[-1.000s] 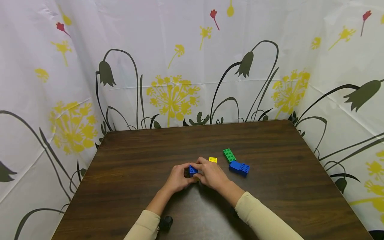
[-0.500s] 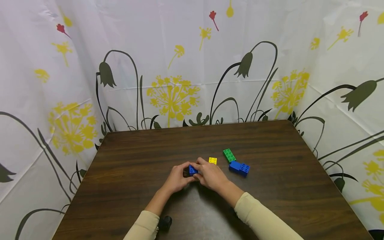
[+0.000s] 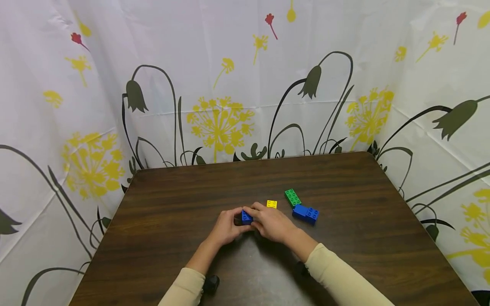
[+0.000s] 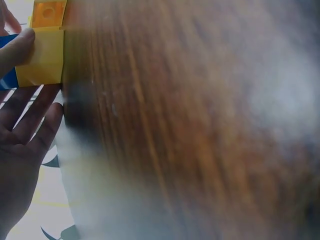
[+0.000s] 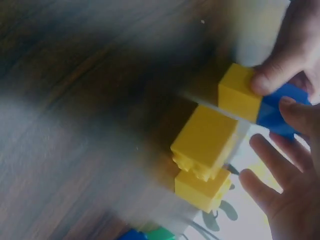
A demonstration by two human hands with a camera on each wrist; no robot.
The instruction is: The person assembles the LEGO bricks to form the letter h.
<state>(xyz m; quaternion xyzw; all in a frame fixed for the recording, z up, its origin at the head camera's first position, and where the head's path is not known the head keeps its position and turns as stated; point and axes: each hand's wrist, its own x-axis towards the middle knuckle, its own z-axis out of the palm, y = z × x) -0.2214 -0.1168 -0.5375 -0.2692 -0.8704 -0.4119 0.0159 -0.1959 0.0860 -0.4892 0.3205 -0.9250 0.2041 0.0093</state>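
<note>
In the head view my two hands meet over a blue brick near the table's middle. A yellow brick is joined beneath it, and the right wrist view shows both. My left hand grips this pair, its thumb on the yellow brick. From the other side, my right hand pinches the blue brick, while its other fingers are spread in the right wrist view. Palms and knuckles hide most of the pair from above. Just beyond the right hand, more yellow bricks stand stacked or close together.
To the right lie a green brick and a blue block shape that touches or nearly touches it. The dark wooden table ends at a patterned white curtain. Black wrist devices sit under the forearms.
Both hands keep their hold on the bricks in nearly the same place. My right wrist and forearm have shifted slightly to the right. The loose bricks stay put.
</note>
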